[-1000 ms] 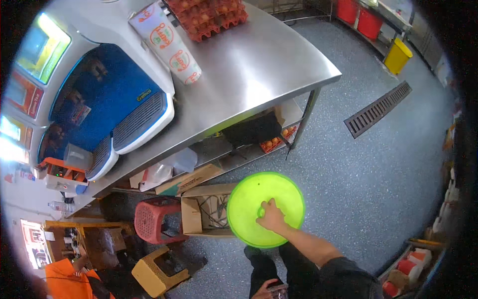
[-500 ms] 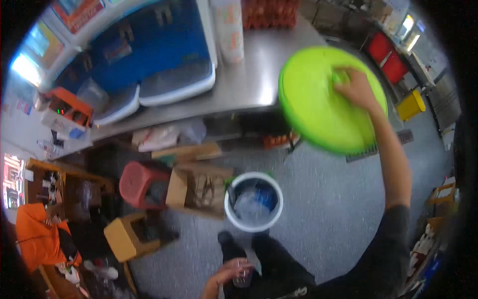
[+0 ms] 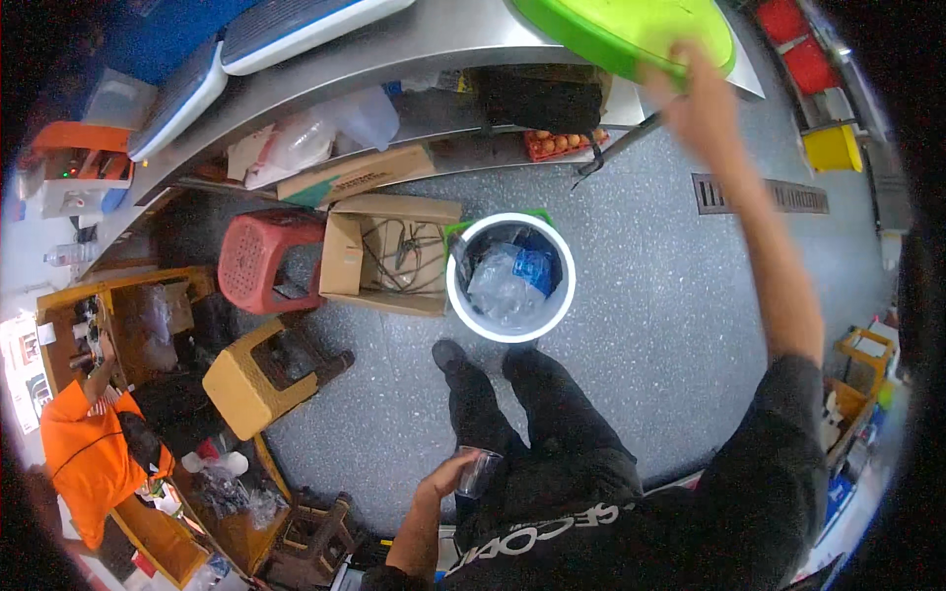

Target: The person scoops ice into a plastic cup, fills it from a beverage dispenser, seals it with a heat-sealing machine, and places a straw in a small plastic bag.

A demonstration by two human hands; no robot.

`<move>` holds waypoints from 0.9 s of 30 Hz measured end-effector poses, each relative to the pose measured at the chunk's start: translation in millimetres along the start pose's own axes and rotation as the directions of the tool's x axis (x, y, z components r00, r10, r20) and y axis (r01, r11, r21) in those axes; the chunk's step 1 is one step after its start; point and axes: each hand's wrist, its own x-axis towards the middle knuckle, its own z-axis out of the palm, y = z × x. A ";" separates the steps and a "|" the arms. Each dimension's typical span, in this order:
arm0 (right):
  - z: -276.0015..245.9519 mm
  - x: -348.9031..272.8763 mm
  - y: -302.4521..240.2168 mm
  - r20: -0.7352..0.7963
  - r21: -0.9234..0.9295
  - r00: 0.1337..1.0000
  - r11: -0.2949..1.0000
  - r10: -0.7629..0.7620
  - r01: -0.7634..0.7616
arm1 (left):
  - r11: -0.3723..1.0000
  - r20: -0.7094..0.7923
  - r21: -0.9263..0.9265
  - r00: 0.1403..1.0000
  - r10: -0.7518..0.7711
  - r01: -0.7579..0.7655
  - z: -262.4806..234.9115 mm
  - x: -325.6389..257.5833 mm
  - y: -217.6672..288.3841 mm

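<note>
My left hand (image 3: 445, 477) is closed around a clear plastic cup (image 3: 479, 471) held low in front of my body. My right hand (image 3: 702, 108) is raised at the upper right, smeared by motion, at the near rim of a round bright-green lid (image 3: 581, 28). The lid is over the end of the steel counter and cut off by the picture's top edge. Whether my right fingers touch the lid cannot be made out. On the floor before my feet stands a white-rimmed bin (image 3: 459, 295) with clear plastic and something blue inside.
An open cardboard box (image 3: 342, 258), a red stool (image 3: 254, 258) and a tan stool (image 3: 236, 379) stand left of the bin. The steel counter (image 3: 443, 44) spans the top, with eggs (image 3: 564, 145) beneath. A person in orange (image 3: 91, 458) is at far left.
The view has shifted, so the counter and lid appear higher. My right hand, earlier on the lid's knob, now shows at its near rim. My left hand still holds the cup.
</note>
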 end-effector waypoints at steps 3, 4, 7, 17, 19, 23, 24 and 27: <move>-2.7 -198.9 -97.7 0.750 0.167 0.655 0.934 0.088 -0.316 | 0.997 0.040 0.075 0.999 -0.017 0.014 3.9 -19.0 30.9; 11.2 -280.6 -119.7 0.928 0.022 0.343 0.897 0.146 -0.441 | 0.994 0.057 0.097 0.997 -0.053 0.048 0.6 -23.5 40.3; 11.6 -431.6 -191.7 0.934 -0.281 -0.328 0.858 0.141 -0.429 | 0.990 0.153 0.135 0.987 -0.050 0.029 -52.0 -14.9 25.7; -11.3 -458.8 -254.8 0.858 0.215 -0.120 0.561 -0.499 -0.799 | 0.844 0.516 0.499 0.850 -0.107 -0.197 -96.3 -50.3 92.5; 51.2 -486.7 -248.6 0.833 0.186 -0.166 0.549 -0.527 -0.815 | 0.731 0.596 0.606 0.787 -0.156 -0.314 -127.0 -4.9 100.3; 223.7 -431.5 -214.9 0.893 0.311 0.441 0.587 0.090 -0.748 | 0.632 0.670 0.529 0.736 0.098 -0.566 -109.4 76.8 199.0; 289.8 -445.1 -203.0 0.871 0.204 0.450 0.690 0.195 -0.694 | 0.588 0.775 0.411 0.607 0.179 -0.697 -109.2 114.1 218.5; 408.3 -451.2 -142.4 0.900 0.138 0.437 0.941 0.011 -0.309 | 0.561 0.880 0.253 0.428 0.204 -0.788 -95.9 200.0 271.3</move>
